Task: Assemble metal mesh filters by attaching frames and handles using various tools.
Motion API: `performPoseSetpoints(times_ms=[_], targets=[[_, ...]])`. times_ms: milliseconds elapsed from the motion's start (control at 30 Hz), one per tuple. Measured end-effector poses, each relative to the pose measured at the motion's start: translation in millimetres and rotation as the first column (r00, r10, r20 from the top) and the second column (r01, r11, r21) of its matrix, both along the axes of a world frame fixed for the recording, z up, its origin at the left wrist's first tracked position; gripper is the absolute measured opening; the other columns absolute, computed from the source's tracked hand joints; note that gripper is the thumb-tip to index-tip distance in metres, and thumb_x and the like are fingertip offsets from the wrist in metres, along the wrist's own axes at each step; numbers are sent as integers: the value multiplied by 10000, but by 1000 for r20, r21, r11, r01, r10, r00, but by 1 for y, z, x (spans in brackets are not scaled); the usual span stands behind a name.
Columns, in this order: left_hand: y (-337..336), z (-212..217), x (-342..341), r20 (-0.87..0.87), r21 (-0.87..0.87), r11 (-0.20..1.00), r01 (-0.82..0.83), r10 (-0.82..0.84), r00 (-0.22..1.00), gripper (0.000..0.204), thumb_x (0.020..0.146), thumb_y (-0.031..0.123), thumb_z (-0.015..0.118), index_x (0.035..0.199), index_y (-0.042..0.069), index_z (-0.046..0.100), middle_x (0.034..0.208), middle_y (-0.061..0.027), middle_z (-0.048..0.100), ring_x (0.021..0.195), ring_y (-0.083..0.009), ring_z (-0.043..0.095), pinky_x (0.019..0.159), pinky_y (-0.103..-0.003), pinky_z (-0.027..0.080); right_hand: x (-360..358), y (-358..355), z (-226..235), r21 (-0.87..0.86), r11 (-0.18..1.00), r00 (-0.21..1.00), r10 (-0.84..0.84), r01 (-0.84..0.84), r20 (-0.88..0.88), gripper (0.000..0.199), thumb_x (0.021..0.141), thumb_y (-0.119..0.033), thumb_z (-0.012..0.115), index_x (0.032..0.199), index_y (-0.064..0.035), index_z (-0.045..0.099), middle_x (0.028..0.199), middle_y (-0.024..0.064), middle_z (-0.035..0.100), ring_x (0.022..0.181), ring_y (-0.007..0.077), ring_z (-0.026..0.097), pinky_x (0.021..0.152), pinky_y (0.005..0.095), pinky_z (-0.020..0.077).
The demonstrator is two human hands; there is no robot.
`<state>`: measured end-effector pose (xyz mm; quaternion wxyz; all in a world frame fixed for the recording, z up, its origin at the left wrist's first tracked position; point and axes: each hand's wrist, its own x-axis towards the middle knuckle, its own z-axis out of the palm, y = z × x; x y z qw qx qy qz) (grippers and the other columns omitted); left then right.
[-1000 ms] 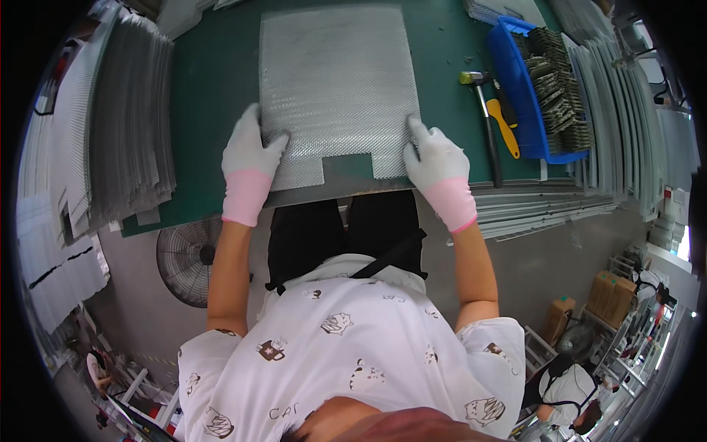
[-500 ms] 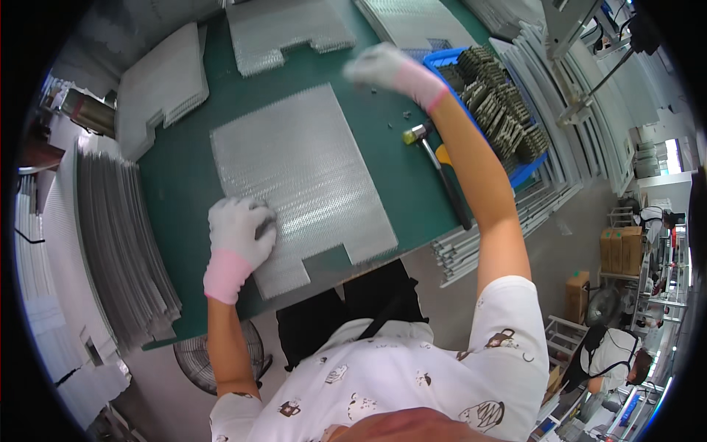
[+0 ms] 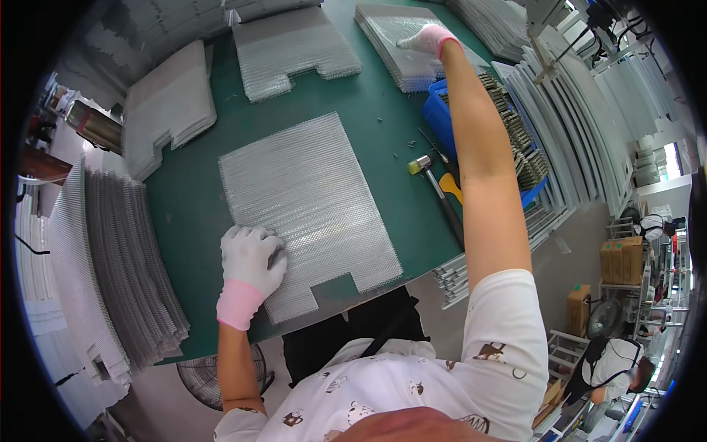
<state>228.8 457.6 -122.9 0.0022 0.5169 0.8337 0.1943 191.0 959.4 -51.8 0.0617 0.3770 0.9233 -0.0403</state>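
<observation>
A notched silver mesh sheet (image 3: 317, 214) lies on the green table in front of me. My left hand (image 3: 252, 265), in a white glove with a pink cuff, rests on the sheet's left edge, fingers slightly bent and thumb apart. At the far right, my right hand (image 3: 429, 38), gloved alike, reaches over a stack of similar mesh sheets (image 3: 394, 44). Its fingers point left along the top sheet, and nothing is seen lifted in them. My right forearm partly covers a blue bin (image 3: 440, 118) of stacked metal pieces (image 3: 526, 158).
A hammer (image 3: 436, 193) and a thin screwdriver-like tool (image 3: 434, 144) lie beside the bin, with small bits scattered nearby. More mesh stacks stand at the back (image 3: 294, 48), back left (image 3: 168, 103) and left edge (image 3: 129, 258). Panels (image 3: 567, 125) lean at the right. A person (image 3: 611, 368) works farther off.
My right hand has moved farther away, from above the table beside the bin to the far-right stack. My left hand stays on the sheet. The whole view has shifted slightly.
</observation>
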Motion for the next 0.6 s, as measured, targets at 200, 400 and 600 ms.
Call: performPoseSetpoints(times_ms=[200,400,600], targets=[[5,-7,-5,6,12,1000,-17,17,1000,77,688,160,647,650,93,647,721,-30,617,762,-235,580,810,-385,406,7,31,13,-354,919,829,-328,171,-452,738,711,-561,713,1158,18,618,1237,190,585,1157,306,559,957,373,442],[5,-8,-5,-41,17,999,-49,50,998,83,672,161,657,660,80,644,709,-60,604,737,-267,572,771,-384,415,4,-5,-1,-216,887,401,-387,409,-830,886,652,-574,761,1129,134,525,1120,279,592,970,343,607,861,412,472],[5,-2,7,14,179,976,-124,123,992,101,703,152,669,685,55,645,736,-71,620,727,-268,585,696,-353,441,38,-104,0,1,985,64,-10,174,-998,741,648,-375,789,1086,143,490,1095,263,514,1052,363,497,952,402,399]])
